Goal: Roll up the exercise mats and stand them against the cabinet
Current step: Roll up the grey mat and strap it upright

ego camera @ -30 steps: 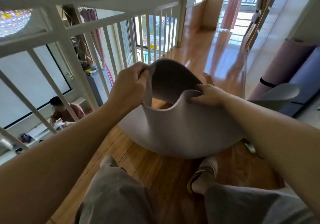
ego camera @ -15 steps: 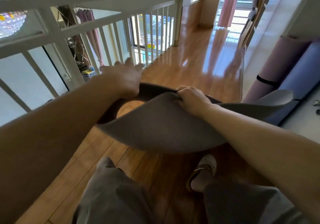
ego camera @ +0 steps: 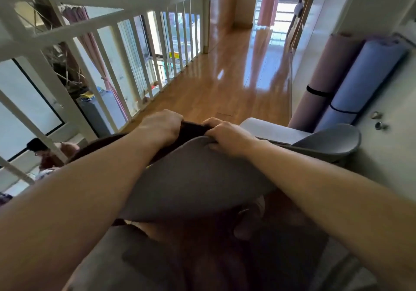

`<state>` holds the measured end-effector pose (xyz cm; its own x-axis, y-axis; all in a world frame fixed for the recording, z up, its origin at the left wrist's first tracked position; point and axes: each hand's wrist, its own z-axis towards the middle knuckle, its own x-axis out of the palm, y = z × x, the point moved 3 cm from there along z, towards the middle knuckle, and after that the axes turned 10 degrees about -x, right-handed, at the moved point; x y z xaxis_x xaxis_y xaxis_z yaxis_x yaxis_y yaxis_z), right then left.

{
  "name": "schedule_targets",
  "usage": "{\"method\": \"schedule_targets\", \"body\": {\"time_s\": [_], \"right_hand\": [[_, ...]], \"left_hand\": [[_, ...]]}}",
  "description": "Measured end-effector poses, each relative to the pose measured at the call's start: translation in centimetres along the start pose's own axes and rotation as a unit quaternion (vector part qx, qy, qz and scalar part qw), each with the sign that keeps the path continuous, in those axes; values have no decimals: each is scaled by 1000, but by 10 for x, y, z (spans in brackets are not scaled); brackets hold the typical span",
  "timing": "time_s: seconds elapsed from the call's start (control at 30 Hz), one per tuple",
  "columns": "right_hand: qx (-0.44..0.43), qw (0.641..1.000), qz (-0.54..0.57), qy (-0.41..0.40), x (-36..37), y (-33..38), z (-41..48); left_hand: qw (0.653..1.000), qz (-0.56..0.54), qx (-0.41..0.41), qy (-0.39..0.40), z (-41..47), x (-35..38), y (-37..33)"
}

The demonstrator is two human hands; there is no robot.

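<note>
1. Head view: both my hands are clenched on one edge of the grey exercise mat (ego camera: 195, 178). My left hand (ego camera: 162, 126) and my right hand (ego camera: 227, 137) curl their fingers over that edge, close together, with a short dark stretch of mat between them.
2. I hold the mat up off the wooden floor (ego camera: 236, 83), in front of me. Its sheet bows down under my forearms, and a loose end curls out to my right, close to the white cabinet (ego camera: 387, 167).
3. The gripped edge runs left to right across me, from the railing (ego camera: 117, 19) side towards the cabinet side. I judge the roll's long axis will lie that way too.
4. My right hand is the nearer one to the cabinet, where a rolled pink mat (ego camera: 326, 70) and a rolled lilac mat (ego camera: 364, 77) lean side by side, each bound with a black strap.
5. I can read no brand, label or writing on any mat; the cabinet front shows only two small metal knobs (ego camera: 376, 115).
</note>
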<state>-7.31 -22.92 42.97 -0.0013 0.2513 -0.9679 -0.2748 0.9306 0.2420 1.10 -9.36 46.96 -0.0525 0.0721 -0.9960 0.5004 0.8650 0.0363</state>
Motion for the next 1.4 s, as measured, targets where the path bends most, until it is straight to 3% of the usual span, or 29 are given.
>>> {"method": "schedule_targets", "body": {"time_s": [0.23,0.37,0.47,0.63,0.7,0.8,0.9,0.97,1.13,1.4], "right_hand": [[247,963,-18,105,15,-90,-51],[295,955,19,9,17,-97,-65],[268,958,-7,-103,3,-80,-53],[114,974,-96,-171,-39,-34,-10],[57,974,-129,-177,-50,-20,2],[-28,966,-185,-181,-51,1,11],[-74,961,-195,-182,-43,15,12],[-84,962,-185,-180,-40,13,8],[-73,972,-174,-141,-42,-4,-1],[89,961,-211,-153,-70,-45,-23]], "left_hand": [[976,-141,-117,-120,3,-40,56],[965,-145,-137,-167,3,-56,83],[966,-123,-173,-150,6,-60,97],[975,-81,-195,-66,5,-67,89],[981,-91,-158,-64,-1,-72,68],[993,-103,-22,-52,-9,-69,26],[992,-117,55,7,-9,-54,7],[988,-136,71,29,-6,-44,7],[986,-157,35,-49,-10,-30,14],[959,-234,-57,-148,-7,-50,54]]}}
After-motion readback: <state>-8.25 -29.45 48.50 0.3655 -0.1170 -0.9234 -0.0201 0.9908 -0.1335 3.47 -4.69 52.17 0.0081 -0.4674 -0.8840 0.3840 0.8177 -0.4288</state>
